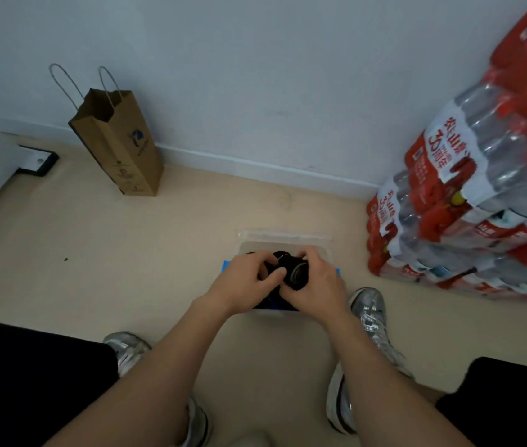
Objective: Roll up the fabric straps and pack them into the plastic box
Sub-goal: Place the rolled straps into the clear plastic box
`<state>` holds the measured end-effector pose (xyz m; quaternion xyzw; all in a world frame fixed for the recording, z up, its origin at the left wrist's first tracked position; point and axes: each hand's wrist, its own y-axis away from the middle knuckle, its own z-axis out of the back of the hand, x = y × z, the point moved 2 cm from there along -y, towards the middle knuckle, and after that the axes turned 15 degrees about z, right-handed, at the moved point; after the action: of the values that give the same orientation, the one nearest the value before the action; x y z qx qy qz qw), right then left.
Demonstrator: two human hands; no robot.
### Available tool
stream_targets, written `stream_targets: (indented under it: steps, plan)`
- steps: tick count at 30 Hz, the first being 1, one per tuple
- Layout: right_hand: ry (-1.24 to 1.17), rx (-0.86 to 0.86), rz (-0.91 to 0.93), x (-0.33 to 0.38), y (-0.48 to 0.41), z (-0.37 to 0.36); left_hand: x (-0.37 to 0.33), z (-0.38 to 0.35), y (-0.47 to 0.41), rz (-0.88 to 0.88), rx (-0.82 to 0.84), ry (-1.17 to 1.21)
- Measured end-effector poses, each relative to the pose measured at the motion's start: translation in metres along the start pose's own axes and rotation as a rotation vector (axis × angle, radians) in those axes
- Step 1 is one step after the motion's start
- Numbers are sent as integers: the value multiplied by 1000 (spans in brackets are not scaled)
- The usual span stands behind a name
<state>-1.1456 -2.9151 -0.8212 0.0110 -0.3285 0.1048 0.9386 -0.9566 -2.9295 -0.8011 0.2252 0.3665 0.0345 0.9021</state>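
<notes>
A clear plastic box (288, 241) with blue side clips stands on the floor between my feet. Both hands are over it and hold a rolled black fabric strap (296, 274). My left hand (243, 283) grips the roll from the left, thumb across its front. My right hand (315, 285) curls round it from the right and top. More dark rolled straps (280, 254) lie inside the box behind the hands; most of the box's inside is hidden by them.
A brown paper bag (120, 146) leans against the wall at the back left. Stacked shrink-wrapped packs of water bottles (481, 195) rise at the right, close to the box. My silver trainers (370, 312) flank the box on the beige floor.
</notes>
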Motion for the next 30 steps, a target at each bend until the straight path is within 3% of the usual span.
stream_targets:
  steps: [4, 8, 13, 18, 30]
  plan:
    - [10, -170, -83, -37, 13, 18, -8, -43, -3, -41, 94, -419]
    - [-7, -137, -93, -56, 11, 19, -12, -73, -8, -49, 182, -597]
    - [-75, -115, -37, -60, 10, 9, -15, -89, -23, -119, 169, -676]
    - [17, -173, -48, -62, 6, 4, -7, -101, -37, -6, 236, -675]
    - [473, 192, -43, -53, -23, -9, -5, -93, -46, 32, 360, -585]
